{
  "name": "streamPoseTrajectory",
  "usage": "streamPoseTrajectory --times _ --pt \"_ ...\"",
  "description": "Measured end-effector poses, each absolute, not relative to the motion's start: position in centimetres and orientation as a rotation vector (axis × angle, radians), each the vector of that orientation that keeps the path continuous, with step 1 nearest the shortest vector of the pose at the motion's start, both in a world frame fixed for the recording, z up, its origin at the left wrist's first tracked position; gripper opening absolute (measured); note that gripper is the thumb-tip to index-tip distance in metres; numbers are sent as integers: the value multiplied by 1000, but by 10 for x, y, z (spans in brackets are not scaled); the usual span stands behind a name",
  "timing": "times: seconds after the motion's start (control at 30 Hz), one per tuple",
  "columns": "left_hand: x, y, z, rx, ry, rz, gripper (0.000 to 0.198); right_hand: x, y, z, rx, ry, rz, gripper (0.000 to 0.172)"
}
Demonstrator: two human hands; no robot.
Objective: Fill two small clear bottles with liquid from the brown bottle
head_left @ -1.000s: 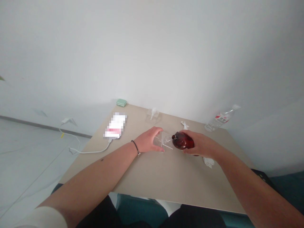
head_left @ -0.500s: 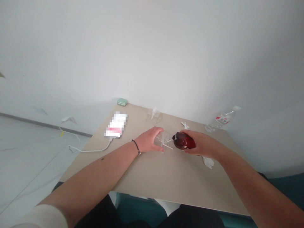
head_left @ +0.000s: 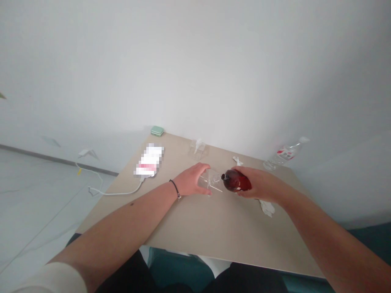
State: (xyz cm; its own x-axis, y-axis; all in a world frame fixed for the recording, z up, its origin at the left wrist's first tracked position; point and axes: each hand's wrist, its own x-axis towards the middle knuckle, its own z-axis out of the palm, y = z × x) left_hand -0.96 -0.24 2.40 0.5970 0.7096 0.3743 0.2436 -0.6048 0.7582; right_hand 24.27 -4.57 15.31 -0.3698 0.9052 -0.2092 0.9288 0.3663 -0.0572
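Observation:
My left hand [head_left: 193, 180] is wrapped round a clear plastic cup [head_left: 210, 179] standing on the beige table [head_left: 195, 224]. My right hand [head_left: 259, 185] grips a dark red-brown bottle [head_left: 236, 181], tipped on its side with its open mouth at the cup's rim. A thin black band circles my left wrist. A crumpled white tissue [head_left: 267, 208] lies just under my right wrist.
A phone on a white cable [head_left: 122, 193] lies at the table's left, a small green case [head_left: 157, 130] at the far corner. A second clear cup [head_left: 198, 149] stands farther back, a clear water bottle [head_left: 284, 154] lies at the far right by the wall.
Both hands, the cup and the bottle stay where they were; only the view has shifted slightly.

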Motion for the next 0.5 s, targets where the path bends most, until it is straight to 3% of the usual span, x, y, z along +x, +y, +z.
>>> streamPoseTrajectory --times 0.5 --pt "-10 -3 25 2150 756 890 81 241 -46 157 1661 2485 -234 56"
